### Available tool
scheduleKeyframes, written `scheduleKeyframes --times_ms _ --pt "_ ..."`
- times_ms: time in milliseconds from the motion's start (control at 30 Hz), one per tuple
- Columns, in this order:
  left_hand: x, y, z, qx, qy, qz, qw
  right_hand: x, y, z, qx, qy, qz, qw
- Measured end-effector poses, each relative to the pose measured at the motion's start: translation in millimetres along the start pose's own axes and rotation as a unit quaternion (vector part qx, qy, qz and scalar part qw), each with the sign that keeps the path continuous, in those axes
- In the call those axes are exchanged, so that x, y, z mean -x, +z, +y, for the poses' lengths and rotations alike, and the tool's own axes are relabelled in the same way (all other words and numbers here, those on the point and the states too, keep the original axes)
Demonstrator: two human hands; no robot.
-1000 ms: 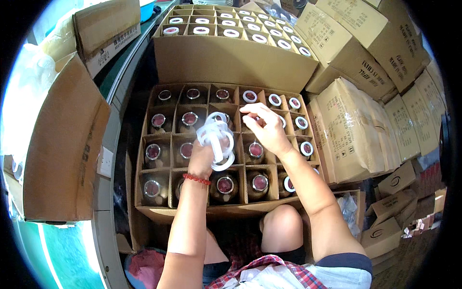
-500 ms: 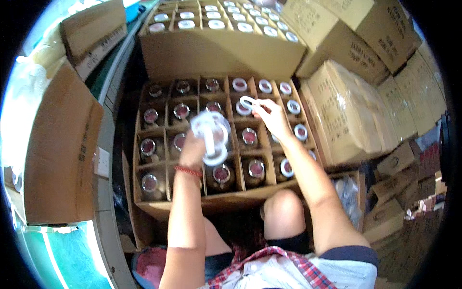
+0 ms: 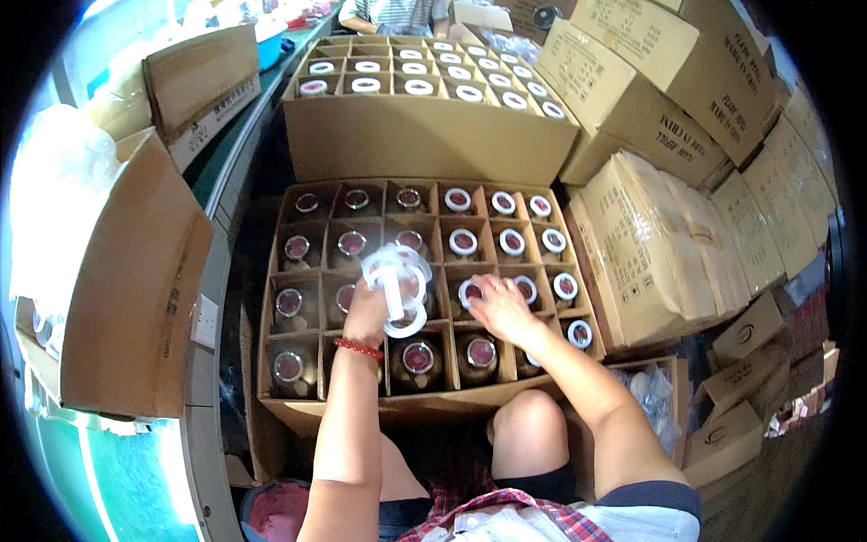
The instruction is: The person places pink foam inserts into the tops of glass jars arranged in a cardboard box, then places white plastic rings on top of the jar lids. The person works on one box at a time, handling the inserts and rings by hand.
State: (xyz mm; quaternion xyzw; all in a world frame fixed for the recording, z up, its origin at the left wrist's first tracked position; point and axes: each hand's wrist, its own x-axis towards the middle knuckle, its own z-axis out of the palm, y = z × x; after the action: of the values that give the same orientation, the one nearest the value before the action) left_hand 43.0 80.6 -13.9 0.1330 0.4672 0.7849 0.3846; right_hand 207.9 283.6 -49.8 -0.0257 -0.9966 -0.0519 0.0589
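Observation:
A divided cardboard carton (image 3: 424,401) in front of me holds glass jars with dark reddish tops, one to a compartment. Over its left-middle part, my left hand (image 3: 365,312) is closed on a loose bunch of white plastic rings (image 3: 411,267). My right hand (image 3: 504,310) is at a jar in the third row from the back, its fingers on a white ring (image 3: 463,293) around that jar's top. Jars in the right-hand columns wear white rings, while those to the left, such as a front jar (image 3: 418,358), show bare clear rims. My hands hide some jar tops.
Behind stands a second divided carton (image 3: 424,140) of white-ringed jars. Taped cardboard boxes (image 3: 650,244) are stacked on the right. To the left are a counter edge (image 3: 237,172) and an upright carton (image 3: 135,289). A person in a striped top (image 3: 395,13) is at the far end.
My right hand has moved down and nearer, bringing a white ring from above the second row onto a third-row jar. My left hand still holds its rings. The view has tilted up slightly.

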Motion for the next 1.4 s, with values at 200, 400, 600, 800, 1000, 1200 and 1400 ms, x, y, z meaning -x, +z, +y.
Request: scheduleKeyframes --times_ms 200,400,600,800,1000,1200,1400 --pt "0.0 1.0 1.7 0.01 -0.018 -0.002 1.0 -9.6 -3.9 -3.3 -0.009 -0.014 -0.023 1.0" --pt "2.7 0.6 2.9 0.001 0.003 -0.001 1.0 -3.9 9.8 5.4 -0.124 0.029 0.064 0.99" --pt "-1.7 -3.7 -7.4 0.009 -0.024 0.007 1.0 -16.7 26.3 21.4 -0.162 0.16 0.073 0.971" --pt "5.7 -0.2 8.0 0.011 -0.01 0.016 1.0 -24.7 23.5 13.8 -0.094 0.072 0.152 0.981" --pt "7.8 0.1 10.8 0.024 -0.023 0.006 0.999 -17.3 23.9 18.8 -0.097 0.081 0.156 0.98" --pt "8.3 1.7 3.2 -0.027 -0.005 -0.025 0.999 -19.9 -1.6 9.2 -0.171 0.09 0.169 0.967" --pt "8.6 -2.5 -8.0 -0.049 0.01 -0.077 0.996 -35.2 -93.0 -52.7 -0.475 0.096 0.213 0.848"
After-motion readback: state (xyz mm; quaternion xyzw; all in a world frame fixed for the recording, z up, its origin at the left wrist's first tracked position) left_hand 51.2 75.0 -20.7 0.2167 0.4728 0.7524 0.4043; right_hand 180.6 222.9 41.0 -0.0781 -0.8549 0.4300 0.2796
